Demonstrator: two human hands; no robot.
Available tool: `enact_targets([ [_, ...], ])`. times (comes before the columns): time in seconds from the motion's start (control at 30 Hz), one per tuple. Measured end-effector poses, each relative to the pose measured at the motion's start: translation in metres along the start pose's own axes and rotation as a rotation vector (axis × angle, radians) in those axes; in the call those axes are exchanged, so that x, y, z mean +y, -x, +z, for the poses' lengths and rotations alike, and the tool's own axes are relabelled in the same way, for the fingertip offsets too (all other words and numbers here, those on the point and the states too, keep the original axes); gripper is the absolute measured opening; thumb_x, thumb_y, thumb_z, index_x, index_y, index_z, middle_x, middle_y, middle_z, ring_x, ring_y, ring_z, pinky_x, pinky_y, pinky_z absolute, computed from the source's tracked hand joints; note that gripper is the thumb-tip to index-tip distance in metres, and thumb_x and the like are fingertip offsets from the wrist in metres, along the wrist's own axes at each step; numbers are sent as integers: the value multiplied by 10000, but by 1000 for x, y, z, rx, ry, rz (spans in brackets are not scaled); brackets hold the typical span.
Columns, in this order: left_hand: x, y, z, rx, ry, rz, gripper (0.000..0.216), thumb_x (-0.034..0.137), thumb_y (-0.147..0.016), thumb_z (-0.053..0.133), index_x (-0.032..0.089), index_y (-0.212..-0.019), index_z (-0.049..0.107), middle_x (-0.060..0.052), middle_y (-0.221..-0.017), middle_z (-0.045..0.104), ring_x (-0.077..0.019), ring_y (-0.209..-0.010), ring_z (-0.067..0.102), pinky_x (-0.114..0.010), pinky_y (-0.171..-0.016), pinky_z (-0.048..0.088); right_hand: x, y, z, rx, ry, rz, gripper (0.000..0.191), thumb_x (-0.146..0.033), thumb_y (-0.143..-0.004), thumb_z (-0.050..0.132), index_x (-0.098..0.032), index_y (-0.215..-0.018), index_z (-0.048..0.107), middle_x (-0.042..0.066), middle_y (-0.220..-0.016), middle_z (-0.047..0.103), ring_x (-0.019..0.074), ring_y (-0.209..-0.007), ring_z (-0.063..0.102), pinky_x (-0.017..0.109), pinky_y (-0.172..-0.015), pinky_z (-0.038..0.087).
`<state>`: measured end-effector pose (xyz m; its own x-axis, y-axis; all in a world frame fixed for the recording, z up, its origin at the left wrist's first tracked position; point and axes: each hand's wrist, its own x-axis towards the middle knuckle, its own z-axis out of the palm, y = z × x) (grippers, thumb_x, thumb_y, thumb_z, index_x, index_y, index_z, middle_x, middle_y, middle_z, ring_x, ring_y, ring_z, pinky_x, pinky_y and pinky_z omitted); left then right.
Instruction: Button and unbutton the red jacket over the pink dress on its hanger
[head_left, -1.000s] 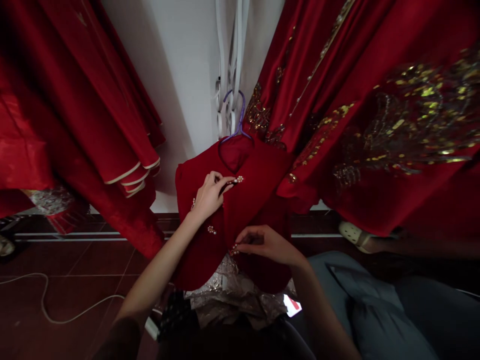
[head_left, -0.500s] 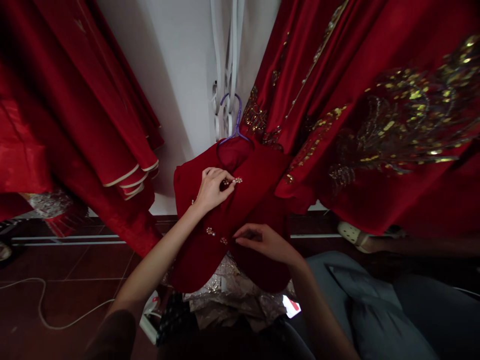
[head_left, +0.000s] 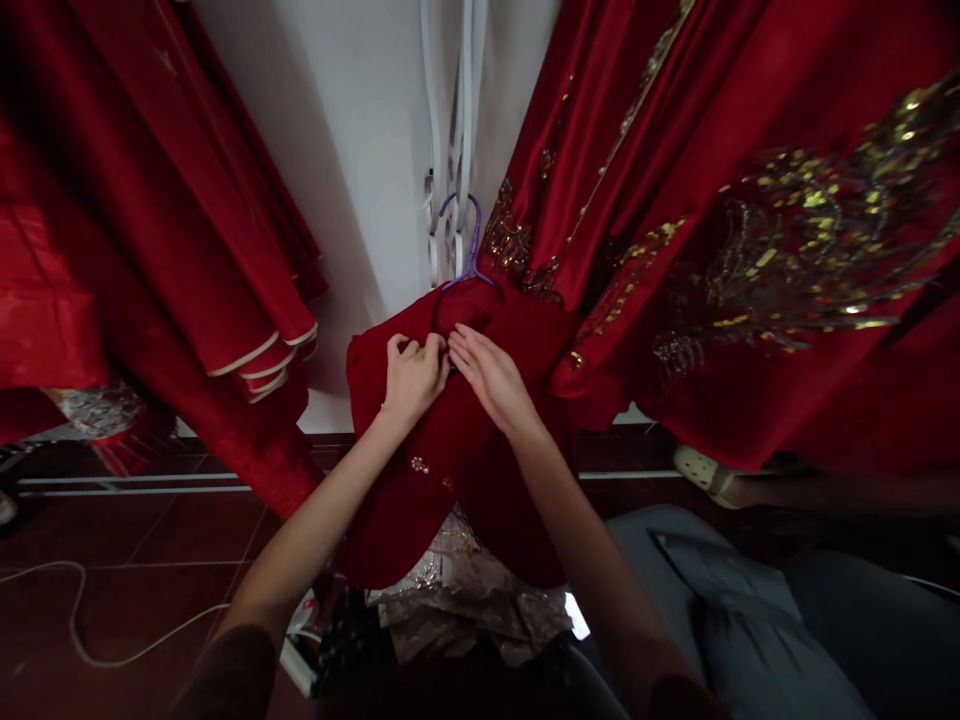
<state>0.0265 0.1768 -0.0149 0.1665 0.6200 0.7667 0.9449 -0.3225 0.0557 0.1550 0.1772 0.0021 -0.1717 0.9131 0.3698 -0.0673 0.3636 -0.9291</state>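
Observation:
A dark red jacket (head_left: 409,530) hangs in front of me on a purple hanger (head_left: 474,240), its front hem rounded. Low on its front, a beaded flower-shaped button (head_left: 420,465) shows, with a smaller one (head_left: 448,484) beside it. My left hand (head_left: 415,378) is closed on the jacket front just below the neckline, fingers bent and pinching the cloth. My right hand (head_left: 491,380) lies against the same spot, its fingers stretched out and close together, tips almost meeting the left hand's. The upper button is hidden behind my hands.
Red garments (head_left: 240,250) hang at the left, and a red gown with gold sequins (head_left: 810,230) at the right. White metal bars (head_left: 466,110) hold the hanger. Shiny beige fabric (head_left: 450,600) lies below the jacket. Someone's cream clog (head_left: 705,472) and a white cable (head_left: 82,620) are on the floor.
My right hand has risen from the lower buttons to the neckline, beside the left. My left hand has shifted slightly left and curled its fingers; the upper button is now covered.

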Motion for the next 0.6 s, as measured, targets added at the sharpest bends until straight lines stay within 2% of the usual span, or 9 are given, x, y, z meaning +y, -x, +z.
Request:
enact_targets([
  [0.1, -11, 2, -6, 37, -19, -168, 361, 147, -839, 404, 163, -1191, 481, -69, -754, 638, -214, -721, 570, -456, -950, 308, 8, -8, 16, 222, 262, 88, 846, -660, -817, 393, -57, -1397, 272, 215, -1463, 289, 298, -1384, 237, 471, -1121, 234],
  [0.17, -19, 2, -13, 77, 2, -259, 466, 123, -806, 406, 178, -1268, 427, -110, -918, 637, -258, -859, 571, -489, -957, 293, 17, -8, 12, 366, 492, 41, 958, -678, -796, 422, 24, -1403, 180, 283, -1479, 178, 341, -1405, 122, 507, -1129, 161],
  [0.23, -25, 1, -20, 117, 21, -337, 525, 115, -771, 431, 177, -1291, 410, -159, -1126, 565, -325, -1050, 511, -538, -979, 261, 25, -10, -3, 425, 637, 1, 950, -687, -796, 416, 51, -1362, 226, 335, -1432, 233, 381, -1379, 180, 538, -1101, 191],
  [0.3, -30, -1, -25, 130, 28, -390, 566, 96, -725, 466, 165, -1284, 418, -187, -1251, 464, -377, -1174, 422, -580, -1008, 220, 30, -17, -25, 423, 701, 21, 849, -693, -803, 393, 21, -1262, 381, 349, -1303, 413, 408, -1297, 341, 553, -1044, 280],
  [0.37, -36, 0, -27, 96, 28, -420, 593, 74, -677, 505, 153, -1261, 436, -202, -1285, 407, -401, -1201, 397, -597, -1021, 219, 31, -25, -48, 390, 749, 55, 738, -690, -805, 390, -35, -1124, 510, 320, -1129, 556, 409, -1192, 468, 539, -976, 367],
  [0.47, -49, 2, -30, 0, 71, -443, 590, 78, -655, 546, 165, -1233, 471, -196, -1255, 411, -385, -1132, 475, -555, -962, 361, 23, -30, -77, 315, 861, 25, 611, -649, -812, 417, -88, -989, 582, 264, -978, 630, 381, -1066, 566, 497, -904, 437],
  [0.53, -59, 4, -34, -19, 133, -463, 550, 110, -683, 559, 206, -1221, 498, -165, -1222, 444, -348, -1088, 524, -500, -913, 441, 14, -24, -92, 236, 900, -38, 537, -605, -801, 474, -108, -966, 592, 232, -964, 645, 352, -1003, 600, 468, -877, 461],
  [0.6, -69, 7, -36, -9, 195, -469, 490, 153, -730, 556, 244, -1210, 525, -130, -1180, 490, -310, -1088, 540, -463, -920, 464, 4, -15, -102, 185, 866, -106, 492, -564, -792, 516, -122, -996, 589, 197, -986, 651, 313, -955, 621, 429, -843, 485],
])
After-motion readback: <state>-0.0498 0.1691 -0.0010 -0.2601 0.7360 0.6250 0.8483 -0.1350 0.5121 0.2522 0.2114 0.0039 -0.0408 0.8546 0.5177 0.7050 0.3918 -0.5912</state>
